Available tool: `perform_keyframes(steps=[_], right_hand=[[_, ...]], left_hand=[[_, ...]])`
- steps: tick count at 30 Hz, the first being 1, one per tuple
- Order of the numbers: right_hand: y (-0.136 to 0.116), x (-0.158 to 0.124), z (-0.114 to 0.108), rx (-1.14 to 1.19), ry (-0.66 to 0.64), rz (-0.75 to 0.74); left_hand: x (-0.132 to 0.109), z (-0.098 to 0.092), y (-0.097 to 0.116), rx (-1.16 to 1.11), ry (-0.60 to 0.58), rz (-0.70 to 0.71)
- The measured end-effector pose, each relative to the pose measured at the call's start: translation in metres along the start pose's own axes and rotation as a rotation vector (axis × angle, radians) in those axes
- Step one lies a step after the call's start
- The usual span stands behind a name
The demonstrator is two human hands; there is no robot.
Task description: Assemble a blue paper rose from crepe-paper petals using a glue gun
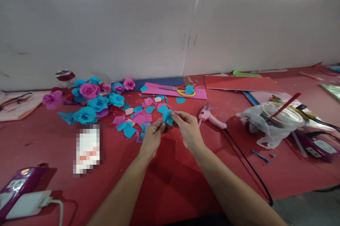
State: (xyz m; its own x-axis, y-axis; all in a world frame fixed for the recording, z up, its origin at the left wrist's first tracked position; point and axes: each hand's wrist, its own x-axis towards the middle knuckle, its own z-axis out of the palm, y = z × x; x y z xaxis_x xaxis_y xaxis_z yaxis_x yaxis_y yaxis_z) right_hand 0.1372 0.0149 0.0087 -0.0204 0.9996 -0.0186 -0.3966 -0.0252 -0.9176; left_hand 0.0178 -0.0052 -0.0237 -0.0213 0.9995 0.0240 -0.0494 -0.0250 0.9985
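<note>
A small blue paper flower (168,117) is held between my two hands above the red table. My left hand (152,135) pinches it from below left, fingers closed. From the right, the thumb and fingertips of my right hand (188,126) are closed on its upper edge. Loose pink and blue paper petals (142,117) lie scattered just beyond and left of my hands. Farther left stands a bunch of finished paper flowers (98,102) in blue, pink and red. To the right of my right hand rests a pink glue gun (212,117).
Yellow-handled scissors (186,93) lie on a pink paper strip (152,89) at the back. At right sit a lidded container (281,114) in a plastic bag and a purple power strip (316,146). The glue gun's cord (251,165) crosses the table. Another power strip (23,180) is front left.
</note>
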Motion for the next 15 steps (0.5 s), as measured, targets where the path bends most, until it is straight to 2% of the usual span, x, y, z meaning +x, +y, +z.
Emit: perform_keyframes(steps=[9,15], right_hand=[[-0.001,-0.0006,0.0006,-0.023,-0.028,-0.018],[0.0001,-0.0014,0.0008,-0.026,-0.093,-0.056]], left_hand=[[-0.001,-0.0002,0.0023,0.078,-0.01,0.015],[-0.0028,-0.0024,0.0025,0.159,0.001,0.002]])
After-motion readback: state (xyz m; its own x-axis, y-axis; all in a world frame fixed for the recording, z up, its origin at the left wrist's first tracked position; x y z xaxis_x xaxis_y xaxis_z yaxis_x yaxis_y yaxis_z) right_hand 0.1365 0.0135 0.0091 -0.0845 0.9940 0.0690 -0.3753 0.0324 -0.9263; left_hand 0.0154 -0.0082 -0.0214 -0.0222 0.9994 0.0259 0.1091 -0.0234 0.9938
